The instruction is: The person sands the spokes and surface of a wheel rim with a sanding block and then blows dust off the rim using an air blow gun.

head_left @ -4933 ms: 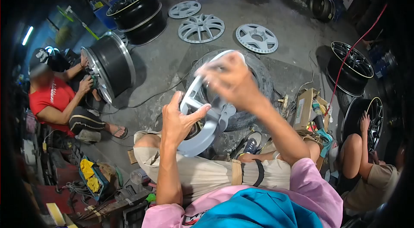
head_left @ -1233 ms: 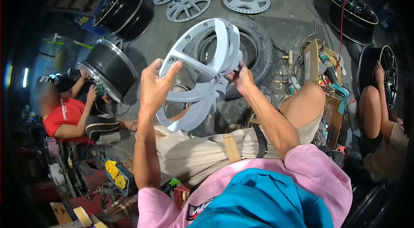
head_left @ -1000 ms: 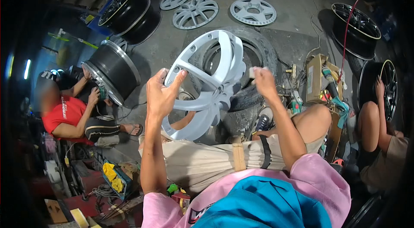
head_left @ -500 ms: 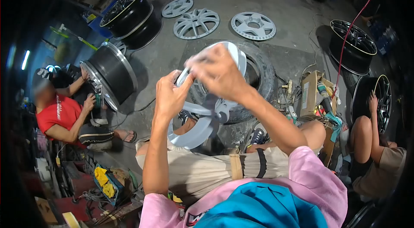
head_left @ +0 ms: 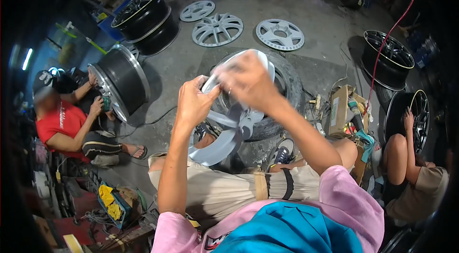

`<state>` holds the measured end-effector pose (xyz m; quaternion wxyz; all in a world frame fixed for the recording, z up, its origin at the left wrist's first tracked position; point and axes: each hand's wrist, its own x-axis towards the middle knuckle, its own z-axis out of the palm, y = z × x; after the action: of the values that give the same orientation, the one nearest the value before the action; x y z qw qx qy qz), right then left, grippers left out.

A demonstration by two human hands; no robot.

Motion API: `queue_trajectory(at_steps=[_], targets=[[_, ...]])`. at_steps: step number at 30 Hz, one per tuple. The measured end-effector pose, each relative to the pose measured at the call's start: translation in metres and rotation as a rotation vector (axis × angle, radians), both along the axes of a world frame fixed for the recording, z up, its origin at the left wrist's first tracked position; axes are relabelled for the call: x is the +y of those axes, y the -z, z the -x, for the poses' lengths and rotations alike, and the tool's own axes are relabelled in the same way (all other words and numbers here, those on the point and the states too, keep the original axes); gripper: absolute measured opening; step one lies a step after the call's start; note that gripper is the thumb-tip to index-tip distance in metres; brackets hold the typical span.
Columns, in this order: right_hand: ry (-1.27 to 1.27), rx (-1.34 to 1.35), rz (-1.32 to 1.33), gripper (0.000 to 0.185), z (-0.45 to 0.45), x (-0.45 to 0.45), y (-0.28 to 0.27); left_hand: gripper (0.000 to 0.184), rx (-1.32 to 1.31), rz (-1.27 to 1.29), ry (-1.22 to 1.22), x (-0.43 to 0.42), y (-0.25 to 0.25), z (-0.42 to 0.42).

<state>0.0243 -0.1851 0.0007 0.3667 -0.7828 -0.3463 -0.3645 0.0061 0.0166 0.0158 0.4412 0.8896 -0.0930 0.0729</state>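
Note:
A light grey spoked wheel face stands tilted above my lap, in front of a tire that lies on the floor. My left hand grips its upper left rim, with the thumb on the near side. Over the upper part of the same rim is my right hand, its fingers smeared by motion. Whatever the right hand holds is hidden in the blur.
Three grey wheel faces lie on the floor ahead. At left a person in red works on a large rim. To the right are a cardboard box with tools, black rims and another person's hand.
My right hand, earlier off the wheel face with a small pale block in its fingers, has moved left onto the upper rim. My left hand keeps its grip. The view has tipped up.

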Motion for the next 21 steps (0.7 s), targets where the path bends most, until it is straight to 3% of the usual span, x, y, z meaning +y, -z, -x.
queue_trajectory(at_steps=[1,2,5,7,9,12,15,16,18,21], targets=[[0.104,0.006,-0.019,0.018,-0.021,-0.019,0.008,0.032,0.081,-0.016,-0.045,-0.001,-0.004,0.002],[0.204,0.225,-0.056,0.019,-0.037,-0.034,0.017,0.032,0.079,-0.012,-0.050,0.000,-0.006,0.004],[0.210,0.312,0.013,0.020,-0.053,-0.046,0.023,0.033,0.072,-0.075,-0.048,-0.003,-0.011,0.000],[-0.044,0.149,-0.120,0.019,-0.025,-0.008,0.008,0.034,0.094,-0.084,-0.061,-0.004,-0.008,0.001],[-0.099,0.008,0.055,0.018,-0.002,0.017,-0.004,0.034,0.067,-0.060,-0.035,0.000,-0.002,-0.001],[0.014,-0.033,0.027,0.015,-0.033,-0.007,0.002,0.035,0.064,-0.029,-0.046,0.003,-0.005,0.004],[0.151,0.363,-0.125,0.022,-0.089,-0.068,0.061,0.036,0.086,-0.037,-0.070,0.008,-0.007,0.009],[0.137,0.657,-0.123,0.029,-0.103,-0.093,0.084,0.036,0.068,-0.046,-0.063,0.010,-0.007,0.010],[0.235,0.800,-0.315,0.034,-0.110,-0.108,0.152,0.036,0.070,-0.032,-0.061,0.010,-0.007,0.012],[0.282,0.770,-0.446,0.036,-0.102,-0.100,0.158,0.034,0.057,-0.034,-0.057,0.012,-0.010,0.009]])
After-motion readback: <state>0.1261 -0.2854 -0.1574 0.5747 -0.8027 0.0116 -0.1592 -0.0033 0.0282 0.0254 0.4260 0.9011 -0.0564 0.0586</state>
